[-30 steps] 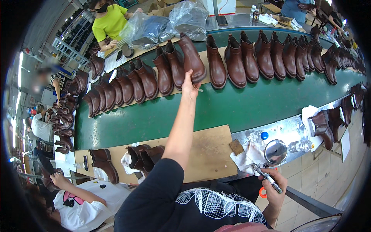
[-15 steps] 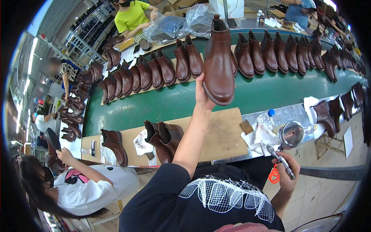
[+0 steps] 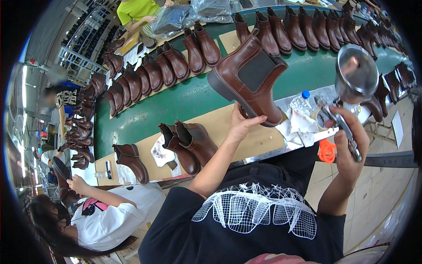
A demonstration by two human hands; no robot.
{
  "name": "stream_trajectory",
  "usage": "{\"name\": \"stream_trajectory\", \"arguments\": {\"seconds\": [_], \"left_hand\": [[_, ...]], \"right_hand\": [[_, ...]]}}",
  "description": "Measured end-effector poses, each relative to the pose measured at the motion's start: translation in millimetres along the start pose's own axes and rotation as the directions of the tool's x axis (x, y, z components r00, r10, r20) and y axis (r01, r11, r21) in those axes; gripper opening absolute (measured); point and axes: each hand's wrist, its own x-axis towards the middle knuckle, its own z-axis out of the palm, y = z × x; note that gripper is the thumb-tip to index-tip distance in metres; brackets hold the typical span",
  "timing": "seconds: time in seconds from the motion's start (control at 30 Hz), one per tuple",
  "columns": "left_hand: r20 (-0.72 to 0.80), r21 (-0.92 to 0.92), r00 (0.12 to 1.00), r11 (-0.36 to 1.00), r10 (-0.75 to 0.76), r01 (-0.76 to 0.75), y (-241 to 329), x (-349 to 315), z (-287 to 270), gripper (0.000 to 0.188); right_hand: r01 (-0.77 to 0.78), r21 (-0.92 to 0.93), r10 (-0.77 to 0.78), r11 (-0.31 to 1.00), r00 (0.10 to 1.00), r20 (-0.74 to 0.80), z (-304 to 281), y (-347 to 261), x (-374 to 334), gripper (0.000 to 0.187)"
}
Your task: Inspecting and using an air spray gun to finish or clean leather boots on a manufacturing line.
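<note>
The left hand [image 3: 245,125] clamps a brown Chelsea boot [image 3: 237,70], thumb and fingers closed on the sole near the toe. The boot is held tilted, toe down and dark elastic panel exposed, above the cardboard sheet [image 3: 259,143] and green worktop [image 3: 149,119]. The right hand [image 3: 346,162] grips a spray gun [image 3: 352,144], fingers wrapped around its body; a metal cup [image 3: 357,77] sits just above.

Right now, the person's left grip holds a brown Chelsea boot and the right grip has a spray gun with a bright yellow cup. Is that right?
No, the right grip has a spray gun with a silver metal cup, not yellow, as the head view shows. The left grip does hold a brown Chelsea boot.
</note>
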Motion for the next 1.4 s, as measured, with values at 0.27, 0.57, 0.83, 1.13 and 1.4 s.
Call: {"name": "stream_trajectory", "arguments": {"seconds": [0.27,0.57,0.83,1.13,1.4], "left_hand": [[0.001,0.149,0.999,0.988,0.043,-0.043,-15,-23,-15,0.077],[0.027,0.122,0.997,0.99,0.069,-0.072,-5,-31,-16,0.079],[0.025,0.116,0.995,0.989,0.095,-0.097,5,-33,-13,0.078],[0.037,0.145,0.993,0.983,0.109,-0.113,7,-29,-20,0.075],[0.01,0.113,0.997,0.99,0.083,-0.083,27,-34,-12,0.077]], "right_hand": [[0.034,0.049,-0.037,0.998,0.998,0.043,22,-17,28,0.027],[-0.007,0.086,0.0,0.996,0.997,0.076,33,-14,20,0.023],[0.012,0.052,-0.02,0.999,0.99,0.137,43,-24,11,0.025],[0.059,0.031,-0.064,0.998,0.977,0.204,52,-24,6,0.029],[0.06,-0.065,-0.036,0.996,0.945,0.324,50,-21,-2,0.033]]}}
